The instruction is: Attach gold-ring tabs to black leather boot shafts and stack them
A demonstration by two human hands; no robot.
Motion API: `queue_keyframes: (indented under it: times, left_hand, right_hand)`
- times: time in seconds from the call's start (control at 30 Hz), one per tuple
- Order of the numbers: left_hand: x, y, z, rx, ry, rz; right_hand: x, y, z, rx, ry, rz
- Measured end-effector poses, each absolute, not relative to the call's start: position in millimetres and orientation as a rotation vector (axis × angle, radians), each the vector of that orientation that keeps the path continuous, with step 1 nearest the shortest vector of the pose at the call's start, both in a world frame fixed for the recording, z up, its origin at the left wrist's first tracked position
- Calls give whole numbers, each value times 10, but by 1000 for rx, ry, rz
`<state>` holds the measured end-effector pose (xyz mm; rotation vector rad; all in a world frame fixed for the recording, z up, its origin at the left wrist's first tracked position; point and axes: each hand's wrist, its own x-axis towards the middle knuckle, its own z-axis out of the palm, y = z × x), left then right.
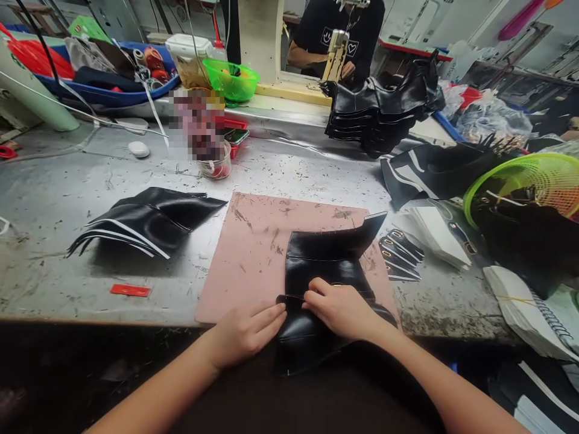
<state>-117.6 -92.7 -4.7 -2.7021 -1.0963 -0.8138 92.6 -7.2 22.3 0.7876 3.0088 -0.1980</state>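
Note:
A glossy black leather piece (323, 265) lies on a pink work mat (257, 247) at the near edge of the metal table, its lower part hanging over the edge. My left hand (246, 333) rests flat beside the piece's left edge, fingers stretched out and pressing on the mat and the leather's border. My right hand (339, 308) lies on top of the leather, fingers bent and pinching at a fold or seam near its middle, close to a small metal fitting.
A stack of black leather pieces (149, 226) lies left of the mat, a taller stack (380, 111) at the back right. Small black straps with eyelets (400, 253) sit right of the mat. A green basket (529, 181), a red tag (130, 290), and another person (335, 36) behind.

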Motion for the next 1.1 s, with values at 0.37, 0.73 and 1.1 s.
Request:
queue_keyframes:
  times: [0.37, 0.73, 1.1]
  left_hand:
    - [-1137, -917, -64, -2703, -1147, -565]
    - [-969, -945, -65, -2619, -1139, -233]
    - [-933, -721, 1, -2742, -1141, -215]
  right_hand:
    - [914, -58, 204, 799, 3019, -238]
    - [1012, -97, 192, 1003, 3171, -128]
    - [1446, -42, 190, 1313, 3105, -259]
